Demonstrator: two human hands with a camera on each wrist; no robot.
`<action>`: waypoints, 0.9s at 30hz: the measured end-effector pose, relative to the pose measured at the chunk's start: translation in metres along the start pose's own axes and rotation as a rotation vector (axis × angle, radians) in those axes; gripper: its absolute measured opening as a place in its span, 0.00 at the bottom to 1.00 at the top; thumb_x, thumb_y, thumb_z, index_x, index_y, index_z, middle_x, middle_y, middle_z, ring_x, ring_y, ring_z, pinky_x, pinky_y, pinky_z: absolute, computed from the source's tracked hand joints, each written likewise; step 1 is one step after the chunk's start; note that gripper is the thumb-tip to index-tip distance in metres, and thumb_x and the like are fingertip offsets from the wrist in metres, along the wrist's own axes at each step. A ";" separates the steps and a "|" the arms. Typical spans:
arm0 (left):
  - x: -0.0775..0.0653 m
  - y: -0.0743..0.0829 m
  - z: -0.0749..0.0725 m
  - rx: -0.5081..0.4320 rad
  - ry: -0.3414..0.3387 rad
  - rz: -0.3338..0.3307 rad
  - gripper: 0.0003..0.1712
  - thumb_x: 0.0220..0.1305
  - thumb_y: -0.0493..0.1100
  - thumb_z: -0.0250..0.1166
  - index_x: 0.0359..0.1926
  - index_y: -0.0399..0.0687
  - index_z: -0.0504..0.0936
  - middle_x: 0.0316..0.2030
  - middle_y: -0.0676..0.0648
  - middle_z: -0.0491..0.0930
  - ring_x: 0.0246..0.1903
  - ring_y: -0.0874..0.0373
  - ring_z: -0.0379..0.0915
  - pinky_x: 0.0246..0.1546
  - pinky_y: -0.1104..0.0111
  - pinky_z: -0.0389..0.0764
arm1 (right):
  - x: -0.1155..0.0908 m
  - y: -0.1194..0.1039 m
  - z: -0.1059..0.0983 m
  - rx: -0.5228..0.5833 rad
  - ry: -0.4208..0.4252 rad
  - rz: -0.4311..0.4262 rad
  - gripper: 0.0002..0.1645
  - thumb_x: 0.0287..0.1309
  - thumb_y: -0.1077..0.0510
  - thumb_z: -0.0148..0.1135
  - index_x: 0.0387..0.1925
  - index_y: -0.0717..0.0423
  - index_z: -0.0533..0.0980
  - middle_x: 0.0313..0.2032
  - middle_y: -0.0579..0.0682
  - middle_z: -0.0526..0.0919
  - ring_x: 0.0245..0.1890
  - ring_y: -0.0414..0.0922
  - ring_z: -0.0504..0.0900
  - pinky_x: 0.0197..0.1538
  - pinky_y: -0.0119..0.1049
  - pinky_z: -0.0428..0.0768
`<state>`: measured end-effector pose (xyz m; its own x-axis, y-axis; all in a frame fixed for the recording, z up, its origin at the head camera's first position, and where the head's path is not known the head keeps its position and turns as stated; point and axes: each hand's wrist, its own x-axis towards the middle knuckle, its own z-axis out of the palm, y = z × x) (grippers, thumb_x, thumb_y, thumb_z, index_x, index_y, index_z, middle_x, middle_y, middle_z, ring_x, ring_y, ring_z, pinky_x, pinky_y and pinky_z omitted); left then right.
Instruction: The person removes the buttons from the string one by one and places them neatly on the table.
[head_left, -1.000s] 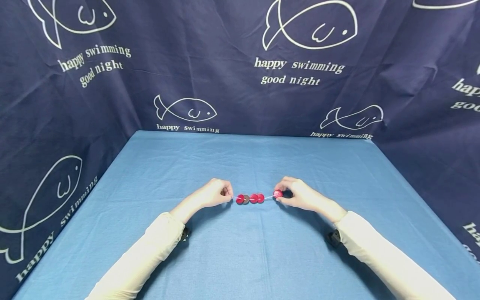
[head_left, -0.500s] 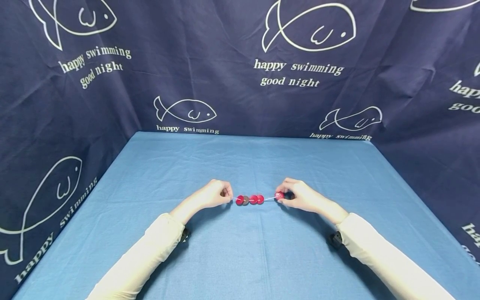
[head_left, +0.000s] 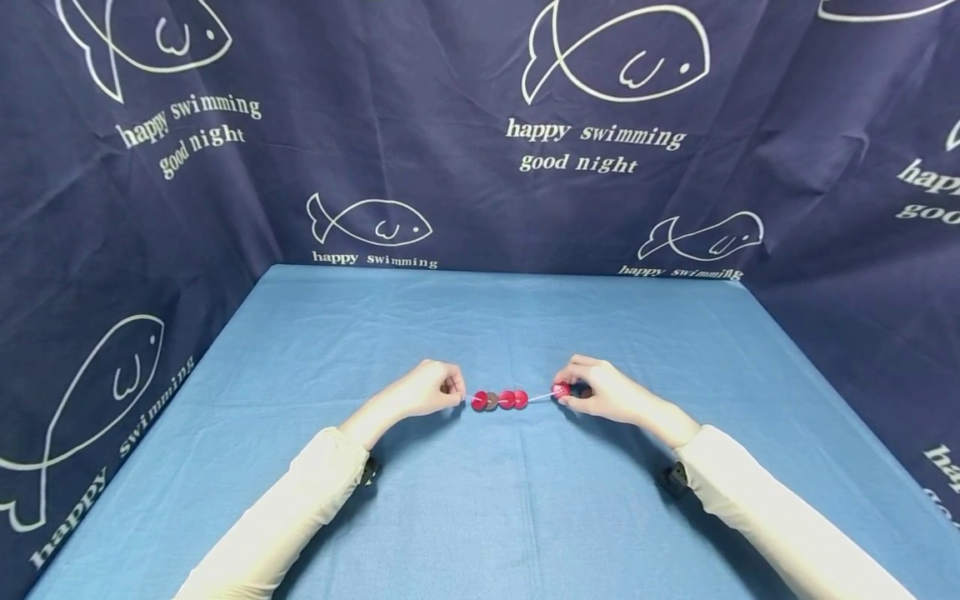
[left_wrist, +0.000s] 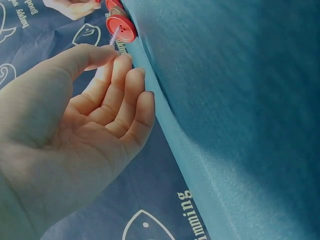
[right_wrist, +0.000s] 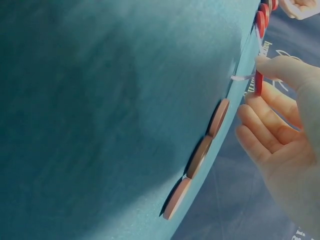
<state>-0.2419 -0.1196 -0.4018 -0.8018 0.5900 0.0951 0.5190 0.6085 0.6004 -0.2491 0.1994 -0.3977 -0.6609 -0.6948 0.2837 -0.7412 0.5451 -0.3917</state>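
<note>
My left hand [head_left: 431, 388] pinches the end of a thin pale string [left_wrist: 114, 36] between thumb and index finger. Threaded along it are a red button [head_left: 480, 401], a brown button [head_left: 492, 402] and two more red ones, low over the blue cloth. At the string's other side my right hand [head_left: 600, 390] holds a red four-hole button [head_left: 561, 390] between thumb and fingers. In the right wrist view that button [right_wrist: 258, 83] stands on edge, and a short string tail [right_wrist: 241, 78] sticks out past it. The other fingers of the left hand are loosely bent.
Three brownish or pinkish buttons [right_wrist: 199, 156] lie in a row on the cloth below the right hand; the head view hides them. The blue-covered table [head_left: 480, 517] is bordered by dark curtains [head_left: 465, 150] with white fish prints.
My right hand has shifted slightly to the right with the red button, so a bit more string shows between it and the other buttons. The left hand stays put.
</note>
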 end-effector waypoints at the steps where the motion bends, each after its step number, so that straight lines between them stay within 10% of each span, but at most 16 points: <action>1: 0.000 0.000 0.000 0.003 -0.001 -0.004 0.03 0.56 0.35 0.62 0.28 0.46 0.79 0.21 0.53 0.77 0.20 0.68 0.68 0.26 0.76 0.71 | 0.000 0.000 0.000 0.000 -0.002 0.003 0.12 0.48 0.62 0.68 0.38 0.56 0.80 0.31 0.46 0.76 0.29 0.43 0.76 0.33 0.33 0.77; 27: 0.000 0.000 -0.002 0.020 -0.004 -0.002 0.03 0.55 0.34 0.61 0.27 0.46 0.79 0.22 0.53 0.78 0.21 0.68 0.69 0.26 0.76 0.72 | -0.005 0.005 -0.003 -0.029 0.055 -0.052 0.11 0.45 0.63 0.70 0.35 0.56 0.81 0.29 0.47 0.76 0.26 0.42 0.73 0.30 0.33 0.74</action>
<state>-0.2422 -0.1204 -0.4002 -0.8015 0.5911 0.0907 0.5233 0.6198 0.5848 -0.2500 0.2071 -0.3981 -0.6262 -0.6959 0.3515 -0.7773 0.5226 -0.3502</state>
